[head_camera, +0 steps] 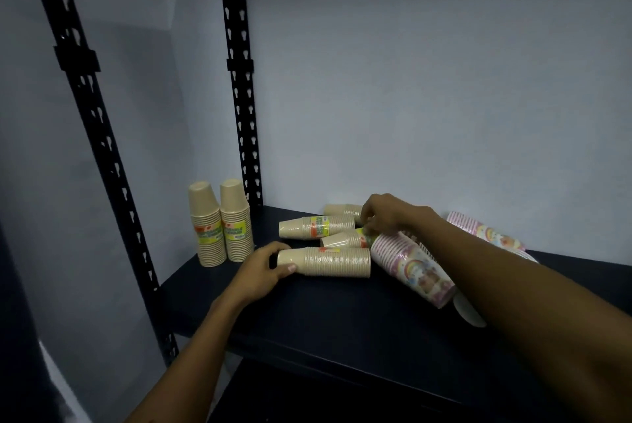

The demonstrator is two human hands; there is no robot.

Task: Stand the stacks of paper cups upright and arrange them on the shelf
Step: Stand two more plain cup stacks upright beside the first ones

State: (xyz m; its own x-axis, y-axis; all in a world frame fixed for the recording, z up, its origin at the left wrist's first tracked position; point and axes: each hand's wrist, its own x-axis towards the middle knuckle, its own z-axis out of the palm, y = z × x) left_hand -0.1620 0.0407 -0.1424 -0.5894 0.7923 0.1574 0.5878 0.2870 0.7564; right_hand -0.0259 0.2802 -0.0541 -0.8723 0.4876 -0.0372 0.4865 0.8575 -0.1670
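Our left hand [263, 269] fingers curl round the nearest lying stack [325, 262]; right hand [386, 214] fingers pinch another stack [349, 239]. Lifting either may roll the pink stack [413, 269] off the shelf [342, 320].

Pale blue-grey walls [410, 80] behind black slotted uprights [239, 98], dim, shadowed light

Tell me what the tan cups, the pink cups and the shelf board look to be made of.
Tan cups: matte paper by the look, thin stacked rims showing as fine ridges. Pink cups: likely printed paper, slightly glossy, with a rainbow pattern. Shelf board: dark and smooth with a faint sheen, perhaps painted metal or laminate; the picture cannot settle which.
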